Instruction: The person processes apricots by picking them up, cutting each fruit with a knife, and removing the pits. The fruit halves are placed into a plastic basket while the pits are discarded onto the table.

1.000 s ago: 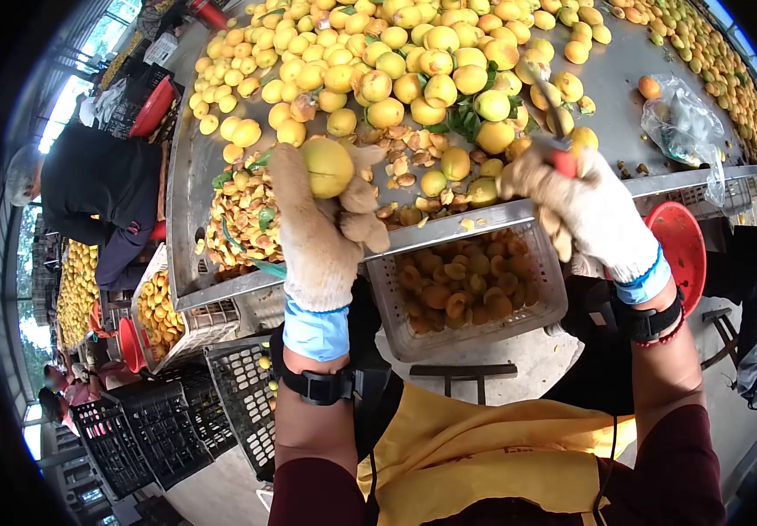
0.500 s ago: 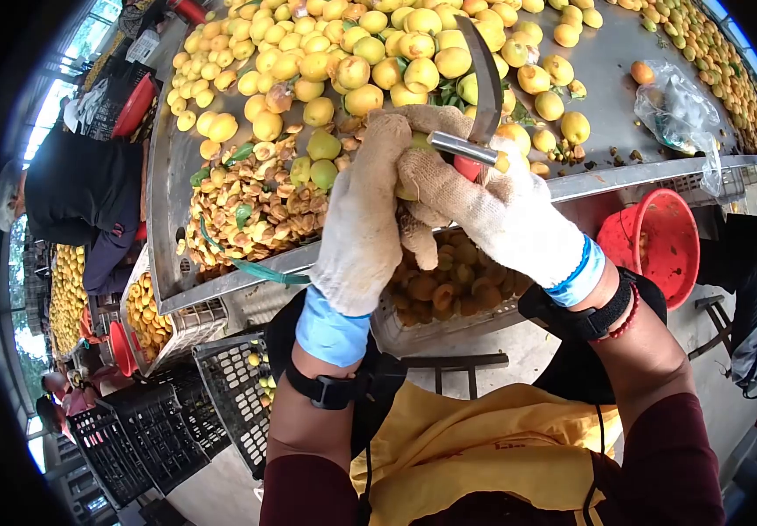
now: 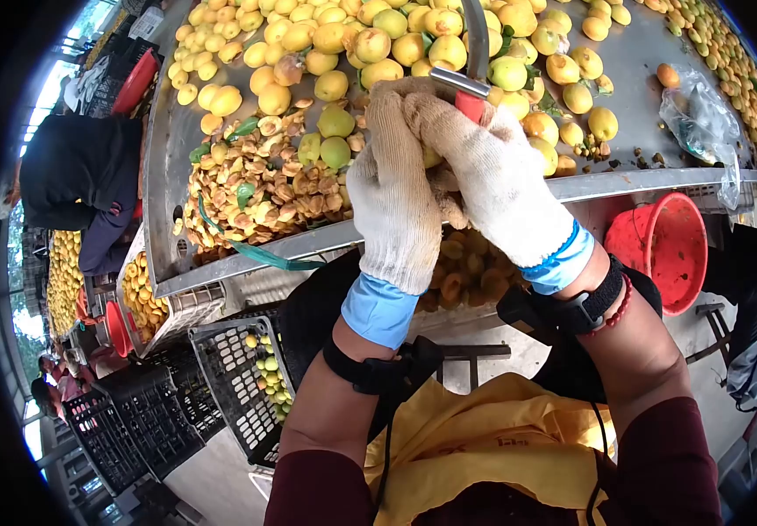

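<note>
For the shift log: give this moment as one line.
left hand: grips fruit | right hand: holds knife, blade up | steel table: loose fruit heap

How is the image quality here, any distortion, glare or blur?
Head view: heavy fisheye, black corners, table edge bowed; soft daylight, mild sheen on the metal; left hand, right hand, knife and held fruit sharp; far left background washed out.

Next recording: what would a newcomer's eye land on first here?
Two gloved hands at centre: the left hand and right hand close together around a fruit, the right gripping a red-handled knife with its blade up. Behind them a heap of yellow fruit covers the metal table; a red bucket sits lower right.
</note>
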A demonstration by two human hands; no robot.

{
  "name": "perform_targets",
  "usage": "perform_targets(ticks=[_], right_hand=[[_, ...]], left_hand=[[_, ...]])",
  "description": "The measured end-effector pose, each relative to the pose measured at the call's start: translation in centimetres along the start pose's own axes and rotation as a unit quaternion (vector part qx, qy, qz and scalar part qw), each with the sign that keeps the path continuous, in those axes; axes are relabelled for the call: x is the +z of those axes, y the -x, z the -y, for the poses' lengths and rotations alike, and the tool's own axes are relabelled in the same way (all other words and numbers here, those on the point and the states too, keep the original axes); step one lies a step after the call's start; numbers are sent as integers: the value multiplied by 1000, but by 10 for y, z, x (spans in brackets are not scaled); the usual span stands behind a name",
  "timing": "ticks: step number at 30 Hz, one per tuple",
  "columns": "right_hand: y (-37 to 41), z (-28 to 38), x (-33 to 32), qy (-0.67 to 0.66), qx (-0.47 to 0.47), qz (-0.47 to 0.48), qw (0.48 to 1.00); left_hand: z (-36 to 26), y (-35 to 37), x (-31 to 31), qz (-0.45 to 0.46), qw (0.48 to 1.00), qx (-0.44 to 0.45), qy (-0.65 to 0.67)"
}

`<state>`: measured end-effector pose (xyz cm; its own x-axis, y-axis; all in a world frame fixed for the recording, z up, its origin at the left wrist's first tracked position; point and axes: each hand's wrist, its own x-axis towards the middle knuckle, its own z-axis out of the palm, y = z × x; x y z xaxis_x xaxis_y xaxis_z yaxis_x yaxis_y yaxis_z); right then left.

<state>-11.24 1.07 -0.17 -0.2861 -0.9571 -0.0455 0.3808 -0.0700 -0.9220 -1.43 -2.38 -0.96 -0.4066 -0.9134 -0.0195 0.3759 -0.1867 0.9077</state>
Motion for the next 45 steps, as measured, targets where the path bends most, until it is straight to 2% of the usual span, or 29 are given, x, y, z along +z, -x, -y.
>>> perform_targets(ticks=[1, 3, 4, 5, 6, 7, 8, 9, 10, 11, 12, 13, 15, 16, 18, 19, 21, 23, 26, 30, 33, 36, 37, 39, 40, 41, 43, 44, 45], right_hand=[[0, -1, 1, 15, -25, -6, 1000], [3, 10, 5, -34, 9, -29, 999], [2, 16, 2, 27, 27, -41, 998], [2, 23, -2, 90, 43, -53, 994], [-7, 14, -14, 10, 26, 11, 1000], [-5, 21, -17, 14, 21, 10, 1000], [-2, 28, -19, 35, 13, 52, 998], [1, 32, -20, 55, 6, 93, 994], [0, 29, -21, 123, -21, 118, 985], [1, 24, -19, 121, -20, 123, 985], [1, 19, -17, 153, -41, 101, 982], [0, 16, -14, 183, -63, 78, 978], [4, 21, -7, 179, -29, 76, 980], [2, 16, -7, 177, -62, 49, 981], [-5, -3, 1, 127, -158, -8, 979], [-5, -2, 3, 126, -156, -6, 980], [-7, 3, 5, 114, -66, -23, 991], [-14, -3, 7, 75, -68, -19, 995], [-17, -4, 11, 67, -56, -53, 995], [-24, -7, 11, 46, -48, -64, 996], [-26, -12, 7, 77, -26, -76, 994], [-32, -20, 0, 41, -50, -66, 996], [-40, -26, -6, 73, -66, -107, 989], [-40, -33, -16, 117, -124, -111, 979], [-45, -36, -17, 88, -143, -102, 980], [-49, -32, -19, 202, -223, -91, 949], [-42, -11, -16, 177, -156, -97, 967], [-53, -15, -30, 171, -154, -69, 971], [-62, -19, -46, 164, -149, -41, 974]], left_hand=[[6, -1, -1, -1, 1000, -6, 1], [17, -7, -8, 7, 997, 17, -73], [16, -11, -4, -19, 992, 5, -122], [11, -15, -1, -14, 993, 11, -117], [4, -17, -1, 47, 997, -9, -69], [-6, -19, -1, 107, 994, -30, -20], [-16, -19, -2, 152, 986, -60, 0], [-16, -21, -6, 151, 987, -58, 0], [-13, -25, -12, 149, 983, -93, 55], [-9, -28, -20, 144, 976, -125, 108], [-8, -31, -28, 137, 958, -214, 133], [-13, -37, -43, 222, 917, -263, 202], [-9, -26, -10, 65, 992, -91, 60], [-5, -25, -5, 65, 992, -89, 60], [1, -25, -3, 14, 996, -17, 91], [2, -25, -3, 11, 996, -17, 91], [1, -25, -4, 5, 997, 56, -53], [2, -24, -5, 0, 999, 39, -33], [2, -30, -3, -71, 996, -18, 44], [10, -36, -5, -71, 997, -10, 21], [20, -37, -7, -71, 996, -28, 44], [14, -34, -2, -88, 993, -75, -38], [24, -36, 0, -100, 992, -5, -74], [46, -40, 1, -120, 974, 98, -166], [40, -37, -2, -90, 985, 72, -125], [35, -38, -2, -73, 993, 35, -90], [21, -38, 1, -41, 998, 9, -37], [24, -41, -1, -17, 999, 9, 35], [25, -40, -11, 15, 993, 112, -41]])
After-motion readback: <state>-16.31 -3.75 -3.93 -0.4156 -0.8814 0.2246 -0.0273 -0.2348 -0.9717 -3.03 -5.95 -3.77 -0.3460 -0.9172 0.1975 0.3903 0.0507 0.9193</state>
